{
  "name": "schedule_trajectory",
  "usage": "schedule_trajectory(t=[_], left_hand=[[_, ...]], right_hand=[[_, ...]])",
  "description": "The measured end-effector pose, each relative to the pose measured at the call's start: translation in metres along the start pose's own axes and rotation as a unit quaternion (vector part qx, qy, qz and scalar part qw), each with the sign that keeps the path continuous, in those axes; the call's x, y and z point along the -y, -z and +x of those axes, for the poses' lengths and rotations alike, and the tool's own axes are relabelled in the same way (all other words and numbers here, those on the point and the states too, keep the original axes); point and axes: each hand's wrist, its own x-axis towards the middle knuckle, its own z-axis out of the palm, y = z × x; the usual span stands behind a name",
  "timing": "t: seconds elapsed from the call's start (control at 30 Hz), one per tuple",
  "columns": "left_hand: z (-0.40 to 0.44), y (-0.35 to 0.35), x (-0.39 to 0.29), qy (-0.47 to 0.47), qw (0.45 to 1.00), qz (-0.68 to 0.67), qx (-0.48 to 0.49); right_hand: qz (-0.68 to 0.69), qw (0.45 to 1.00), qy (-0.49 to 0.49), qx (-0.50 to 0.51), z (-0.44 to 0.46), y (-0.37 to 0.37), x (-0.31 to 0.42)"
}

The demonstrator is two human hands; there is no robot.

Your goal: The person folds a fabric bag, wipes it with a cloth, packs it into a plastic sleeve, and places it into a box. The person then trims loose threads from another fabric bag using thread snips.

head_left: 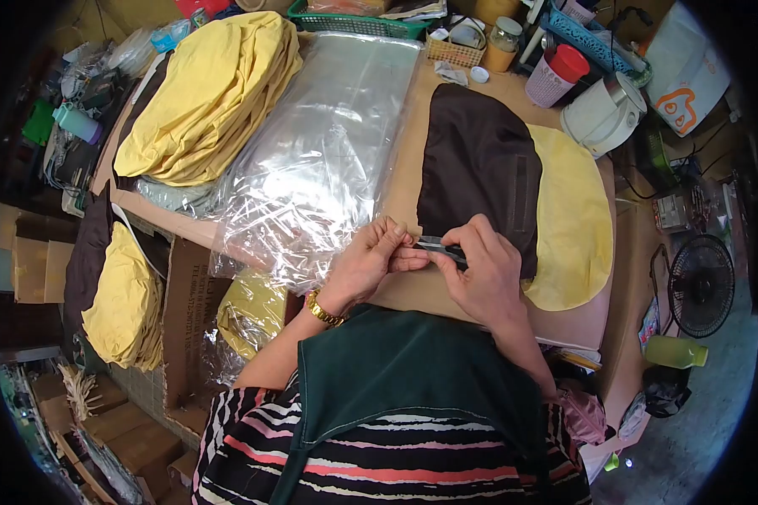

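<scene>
In front of my chest both hands meet over the near edge of a dark brown fabric piece (472, 160) with a rounded top. My left hand (364, 265), with a gold watch at its wrist, is closed in a pinch at the fabric's lower left corner; what lies between the fingertips is too small to make out. My right hand (490, 273) grips small thread snips (436, 245), their metal tip pointing at the left fingertips. A yellow fabric piece (573, 219) of similar shape lies partly under the brown one.
Clear plastic bags (328, 126) lie left of the brown piece, beside a stack of yellow fabric (206, 93). More yellow pieces (125, 299) hang off the table's left side. A white kettle (605, 116) and a pink cup (552, 80) stand at the back right. A black fan (701, 284) is at right.
</scene>
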Motion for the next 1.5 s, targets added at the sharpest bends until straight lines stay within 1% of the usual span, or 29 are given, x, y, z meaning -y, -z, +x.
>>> schedule_trajectory(t=[0.13,0.27,0.33,0.37,0.43,0.47,0.53,0.6,0.67,0.73,0.77,0.8,0.83,0.93,0.97,1.0,1.03,1.07,1.1,1.17,1.2,1.23,1.27,1.3,1.37,1.4,1.43,1.47,1.5], left_hand=[[-0.003,-0.006,-0.001,-0.036,0.998,0.045,-0.010],[-0.005,-0.011,-0.006,-0.030,0.999,0.009,0.008],[-0.007,-0.021,-0.013,-0.038,0.998,0.043,-0.037],[-0.005,-0.014,-0.008,-0.039,0.998,0.043,-0.037],[0.002,0.008,0.005,0.050,0.982,0.182,-0.009],[0.000,0.007,0.004,0.050,0.982,0.182,-0.009],[-0.005,0.002,0.000,-0.017,0.949,0.307,-0.064],[-0.006,0.003,0.000,-0.015,0.948,0.311,-0.072],[-0.006,0.004,0.001,-0.008,0.945,0.318,-0.073],[-0.005,0.007,-0.003,-0.080,0.955,0.241,-0.152],[-0.006,0.014,-0.017,-0.078,0.961,0.203,-0.172],[-0.009,0.020,-0.032,-0.111,0.946,0.227,-0.205],[-0.009,0.038,-0.040,-0.142,0.953,0.185,-0.195],[0.000,0.040,-0.039,-0.199,0.927,0.288,-0.138],[0.006,0.023,-0.028,-0.210,0.901,0.352,-0.146],[0.008,0.011,-0.024,-0.241,0.816,0.518,-0.091],[0.014,0.005,-0.007,-0.300,0.686,0.658,-0.081],[0.012,-0.006,0.002,-0.242,0.584,0.772,-0.069],[0.002,-0.003,0.006,-0.240,0.584,0.772,-0.069],[-0.012,0.005,0.004,-0.280,0.518,0.778,0.221],[-0.016,0.011,-0.010,-0.280,0.518,0.776,0.224],[-0.022,0.004,-0.045,-0.039,0.569,0.746,0.344],[-0.026,-0.002,-0.069,0.204,0.576,0.661,0.436],[-0.028,-0.005,-0.079,0.204,0.577,0.661,0.435],[-0.032,-0.009,-0.092,0.254,0.718,0.611,0.214],[-0.030,-0.011,-0.082,0.236,0.806,0.530,0.116],[-0.019,-0.009,-0.053,0.231,0.806,0.533,0.115],[-0.001,-0.002,-0.012,0.017,0.873,0.487,0.009],[0.012,0.005,0.012,-0.091,0.890,0.445,-0.045]], right_hand=[[-0.039,0.999,0.014,0.003,0.004,0.002,0.010],[-0.022,1.000,0.015,0.007,0.003,-0.001,0.006],[0.105,0.987,-0.119,-0.018,0.002,-0.007,-0.004],[0.098,0.983,-0.145,-0.048,0.001,-0.014,-0.018],[-0.057,0.987,-0.115,-0.093,0.000,-0.027,-0.049],[-0.095,0.983,-0.140,-0.074,-0.010,-0.036,-0.072],[-0.111,0.981,-0.144,-0.062,-0.030,-0.046,-0.111],[-0.126,0.980,-0.151,-0.037,-0.034,-0.045,-0.120],[-0.140,0.978,-0.143,-0.054,-0.033,-0.048,-0.122],[-0.153,0.977,-0.132,-0.074,-0.032,-0.046,-0.130],[-0.137,0.977,-0.143,-0.080,-0.034,-0.043,-0.136],[-0.121,0.977,-0.152,-0.086,-0.034,-0.041,-0.140],[-0.122,0.977,-0.153,-0.087,-0.033,-0.040,-0.141],[-0.132,0.970,-0.190,-0.073,-0.031,-0.038,-0.143],[-0.135,0.969,-0.191,-0.081,-0.031,-0.039,-0.144],[-0.137,0.968,-0.191,-0.088,-0.032,-0.040,-0.144],[-0.137,0.968,-0.191,-0.087,-0.033,-0.040,-0.144],[-0.128,0.969,-0.190,-0.091,-0.032,-0.040,-0.143],[-0.120,0.970,-0.190,-0.097,-0.032,-0.040,-0.143],[-0.124,0.969,-0.192,-0.093,-0.030,-0.040,-0.143],[-0.131,0.967,-0.199,-0.088,-0.033,-0.039,-0.143],[-0.132,0.967,-0.200,-0.085,-0.035,-0.039,-0.142],[-0.127,0.967,-0.201,-0.089,-0.033,-0.039,-0.142],[-0.121,0.967,-0.202,-0.094,-0.032,-0.040,-0.142],[-0.121,0.968,-0.201,-0.092,-0.032,-0.041,-0.144],[-0.123,0.968,-0.201,-0.091,-0.033,-0.042,-0.144],[-0.123,0.968,-0.197,-0.096,-0.032,-0.043,-0.143],[-0.137,0.967,-0.195,-0.087,-0.032,-0.044,-0.140],[-0.152,0.966,-0.195,-0.078,-0.033,-0.045,-0.136]])
